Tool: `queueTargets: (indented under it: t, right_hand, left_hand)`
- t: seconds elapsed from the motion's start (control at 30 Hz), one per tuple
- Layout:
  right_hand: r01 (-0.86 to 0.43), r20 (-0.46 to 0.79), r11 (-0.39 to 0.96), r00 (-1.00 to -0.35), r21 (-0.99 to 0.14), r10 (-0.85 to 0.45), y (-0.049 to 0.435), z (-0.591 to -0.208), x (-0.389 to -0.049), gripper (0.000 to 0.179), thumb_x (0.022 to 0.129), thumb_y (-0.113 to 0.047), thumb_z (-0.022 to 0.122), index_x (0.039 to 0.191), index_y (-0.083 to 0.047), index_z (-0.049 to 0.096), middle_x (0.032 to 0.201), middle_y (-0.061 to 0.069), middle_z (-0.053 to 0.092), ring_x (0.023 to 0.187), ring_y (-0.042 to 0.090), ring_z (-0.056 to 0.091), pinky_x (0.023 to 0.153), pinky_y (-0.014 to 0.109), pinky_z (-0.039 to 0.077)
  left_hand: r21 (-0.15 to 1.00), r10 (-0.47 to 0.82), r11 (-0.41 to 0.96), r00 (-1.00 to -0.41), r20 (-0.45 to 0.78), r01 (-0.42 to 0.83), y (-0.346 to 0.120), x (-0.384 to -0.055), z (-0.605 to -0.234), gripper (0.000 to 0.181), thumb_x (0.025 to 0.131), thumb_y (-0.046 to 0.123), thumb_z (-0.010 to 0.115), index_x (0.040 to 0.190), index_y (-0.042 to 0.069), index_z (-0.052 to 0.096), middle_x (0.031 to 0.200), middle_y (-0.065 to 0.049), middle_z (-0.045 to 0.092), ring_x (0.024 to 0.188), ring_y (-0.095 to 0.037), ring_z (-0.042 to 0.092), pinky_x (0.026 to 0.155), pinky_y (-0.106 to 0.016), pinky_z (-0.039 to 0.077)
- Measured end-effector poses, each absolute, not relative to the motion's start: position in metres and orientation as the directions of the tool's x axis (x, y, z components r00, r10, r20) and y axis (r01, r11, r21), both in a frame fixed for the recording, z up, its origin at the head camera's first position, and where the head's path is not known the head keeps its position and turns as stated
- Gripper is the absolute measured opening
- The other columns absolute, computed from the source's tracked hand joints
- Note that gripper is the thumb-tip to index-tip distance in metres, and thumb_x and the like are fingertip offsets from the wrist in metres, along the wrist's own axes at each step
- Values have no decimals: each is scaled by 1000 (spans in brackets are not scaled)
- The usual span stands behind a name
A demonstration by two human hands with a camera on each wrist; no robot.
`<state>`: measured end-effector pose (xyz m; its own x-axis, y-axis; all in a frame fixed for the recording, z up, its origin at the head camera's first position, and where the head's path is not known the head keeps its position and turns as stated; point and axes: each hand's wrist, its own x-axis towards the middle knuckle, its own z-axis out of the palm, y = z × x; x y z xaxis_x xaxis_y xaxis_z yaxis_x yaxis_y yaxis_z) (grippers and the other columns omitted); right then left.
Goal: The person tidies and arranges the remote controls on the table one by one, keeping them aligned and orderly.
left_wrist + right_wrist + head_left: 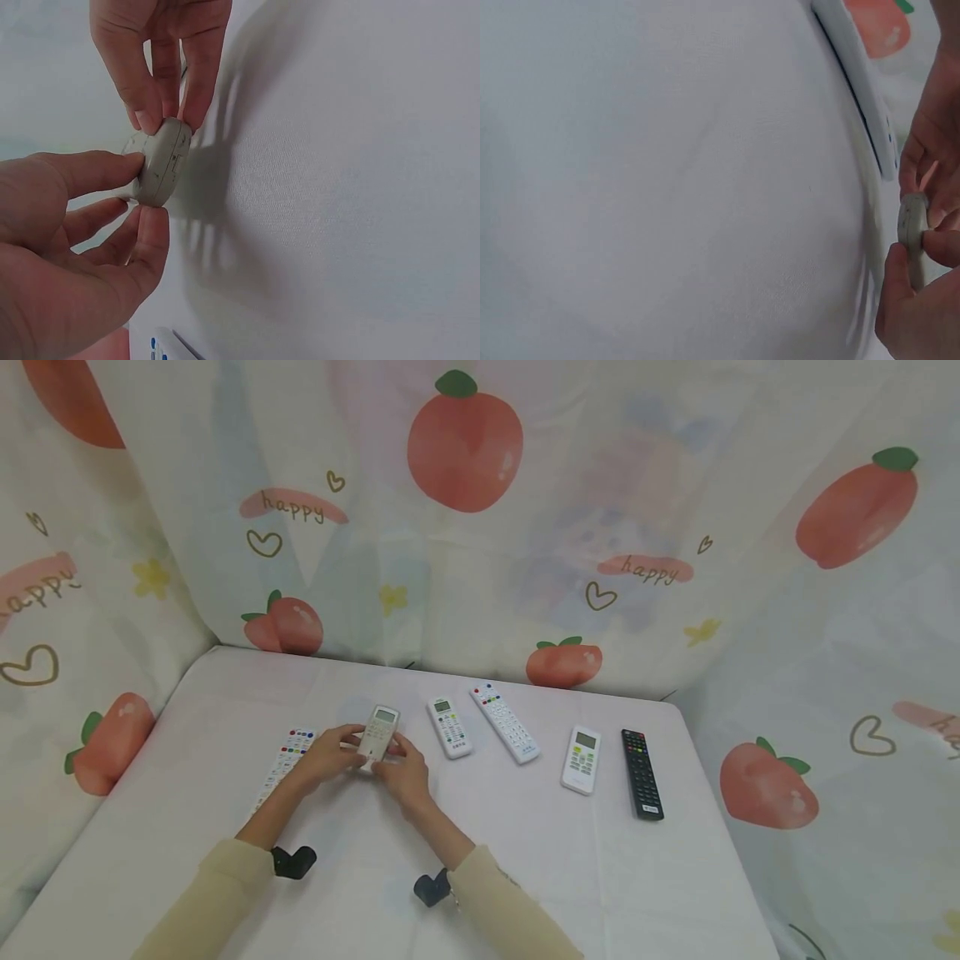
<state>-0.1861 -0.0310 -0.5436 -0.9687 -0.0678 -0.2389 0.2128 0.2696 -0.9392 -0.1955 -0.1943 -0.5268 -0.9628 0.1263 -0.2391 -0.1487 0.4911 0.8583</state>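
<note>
A beige-grey remote control (378, 734) with a small screen at its far end is held between my two hands, tilted above the table. My left hand (328, 755) pinches its left edge between thumb and fingers. From the right side, my right hand (406, 770) grips its near right edge. The left wrist view shows the near end of the remote (163, 165) lifted off the cloth, its shadow beside it. In the right wrist view, the remote (913, 217) appears edge-on between the fingertips of both hands.
A long white remote (283, 764) lies partly behind my left forearm. To the right lie a white remote with a screen (450, 727), a long white remote (506, 724), another white remote (581, 761) and a black remote (642, 775). Printed curtains surround the white table (675, 893).
</note>
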Motion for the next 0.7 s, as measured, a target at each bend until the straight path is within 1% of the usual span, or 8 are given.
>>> queueTargets:
  t: [0.1, 0.33, 0.43, 0.53, 0.7]
  right_hand:
    - [213, -241, 255, -967, -943, -81, -31, -544, -181, 70, 82, -3, 75, 146, -9, 49, 121, 6, 60, 91, 15, 62, 81, 29, 53]
    - [200, -228, 232, -969, -952, -100, -30, -540, -169, 69, 80, -1, 76, 144, -8, 51, 118, 7, 61, 84, 13, 62, 74, 26, 53]
    - [189, -218, 227, -970, -955, -108, -29, -540, -164, 68, 79, -1, 76, 143, -8, 52, 117, 7, 61, 83, 12, 62, 73, 26, 53]
    - [185, -217, 225, -968, -957, -125, -30, -540, -159, 68, 80, -1, 76, 143, -8, 53, 116, 7, 62, 83, 12, 62, 73, 26, 53]
    - [190, -226, 236, -964, -953, -137, -33, -540, -149, 67, 79, -2, 78, 141, -9, 54, 113, 3, 62, 83, 11, 60, 72, 25, 53]
  left_hand:
    - [855, 122, 499, -965, -232, -143, -194, -188, -524, 62, 90, 4, 67, 146, -6, 42, 129, -29, 55, 117, -45, 57, 85, -44, 53]
    - [838, 112, 529, -968, -224, -132, -193, -173, -516, 62, 89, 4, 68, 144, -9, 43, 126, -30, 56, 111, -43, 60, 80, -43, 55]
    - [833, 116, 539, -970, -215, -121, -194, -168, -516, 62, 88, 4, 68, 143, -10, 43, 124, -29, 57, 109, -43, 61, 79, -42, 55]
    - [826, 109, 549, -970, -218, -125, -196, -162, -516, 62, 88, 5, 69, 142, -10, 44, 123, -29, 58, 110, -44, 61, 81, -44, 55]
    - [803, 93, 580, -968, -232, -137, -201, -150, -516, 61, 87, 7, 70, 141, -10, 45, 122, -29, 59, 110, -47, 60, 82, -46, 55]
